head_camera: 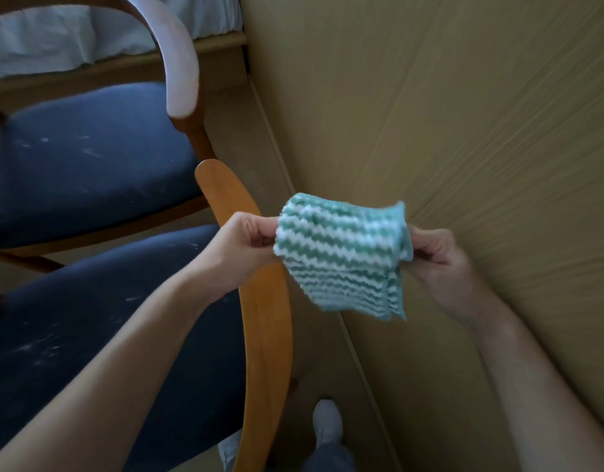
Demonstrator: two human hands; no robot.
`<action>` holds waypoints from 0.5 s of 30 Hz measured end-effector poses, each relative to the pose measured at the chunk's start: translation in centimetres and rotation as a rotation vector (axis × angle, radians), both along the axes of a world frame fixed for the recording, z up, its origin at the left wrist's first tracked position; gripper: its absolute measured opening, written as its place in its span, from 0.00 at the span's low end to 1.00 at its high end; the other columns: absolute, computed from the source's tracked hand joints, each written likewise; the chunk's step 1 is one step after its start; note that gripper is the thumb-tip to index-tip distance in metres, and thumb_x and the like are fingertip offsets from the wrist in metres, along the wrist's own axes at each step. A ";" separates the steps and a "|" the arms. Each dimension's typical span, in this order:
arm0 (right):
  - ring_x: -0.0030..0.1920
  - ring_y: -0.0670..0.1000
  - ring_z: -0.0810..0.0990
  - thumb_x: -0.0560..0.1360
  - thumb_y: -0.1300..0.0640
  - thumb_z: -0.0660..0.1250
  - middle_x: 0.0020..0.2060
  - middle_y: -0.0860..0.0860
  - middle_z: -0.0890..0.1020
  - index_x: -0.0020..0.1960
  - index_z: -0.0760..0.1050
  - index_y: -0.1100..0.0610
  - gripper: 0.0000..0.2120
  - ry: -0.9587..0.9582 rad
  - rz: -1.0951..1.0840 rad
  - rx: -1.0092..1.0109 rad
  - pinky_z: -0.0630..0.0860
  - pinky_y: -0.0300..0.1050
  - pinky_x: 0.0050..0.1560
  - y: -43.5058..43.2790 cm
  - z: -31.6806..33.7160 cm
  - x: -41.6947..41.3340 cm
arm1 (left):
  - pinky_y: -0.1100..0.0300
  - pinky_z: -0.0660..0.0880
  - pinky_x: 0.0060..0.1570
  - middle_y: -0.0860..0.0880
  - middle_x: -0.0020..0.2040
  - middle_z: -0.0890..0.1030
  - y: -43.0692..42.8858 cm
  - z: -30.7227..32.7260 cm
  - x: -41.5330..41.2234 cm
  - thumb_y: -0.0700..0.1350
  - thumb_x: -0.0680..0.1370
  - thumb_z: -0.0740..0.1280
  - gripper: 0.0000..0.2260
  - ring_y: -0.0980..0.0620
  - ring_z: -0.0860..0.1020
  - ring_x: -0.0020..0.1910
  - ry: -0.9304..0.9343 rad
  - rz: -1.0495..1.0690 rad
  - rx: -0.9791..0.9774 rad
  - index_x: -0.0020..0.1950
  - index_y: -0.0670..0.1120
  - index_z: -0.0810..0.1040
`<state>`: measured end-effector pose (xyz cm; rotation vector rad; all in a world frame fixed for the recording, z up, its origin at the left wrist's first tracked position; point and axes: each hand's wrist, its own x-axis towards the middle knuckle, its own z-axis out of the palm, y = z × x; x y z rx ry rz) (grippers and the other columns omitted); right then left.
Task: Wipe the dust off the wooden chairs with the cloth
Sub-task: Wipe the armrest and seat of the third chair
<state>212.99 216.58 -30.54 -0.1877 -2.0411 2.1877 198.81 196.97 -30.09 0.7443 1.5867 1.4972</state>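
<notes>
A green-and-white striped cloth hangs folded in the air between my hands. My left hand pinches its left edge and my right hand grips its right edge. Just below and left of the cloth runs the curved orange-brown wooden back rail of the near chair, whose blue seat shows pale dust streaks. A second wooden chair stands behind it, its curved rail whitish with dust above a blue seat that is also streaked.
A beige wood-grain wall or cabinet panel fills the right side, close to my right hand. A bed with pale sheets lies at the top left. My foot in a white sock stands on the floor between chair and panel.
</notes>
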 end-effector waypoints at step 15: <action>0.52 0.50 0.82 0.75 0.76 0.58 0.47 0.46 0.84 0.47 0.79 0.58 0.17 0.183 -0.243 0.286 0.76 0.39 0.51 -0.3 0.6 -0.5 | 0.62 0.77 0.53 0.48 0.57 0.80 -0.3 1.2 -1.3 0.39 0.76 0.61 0.09 0.53 0.79 0.57 0.428 0.052 0.160 0.46 0.43 0.81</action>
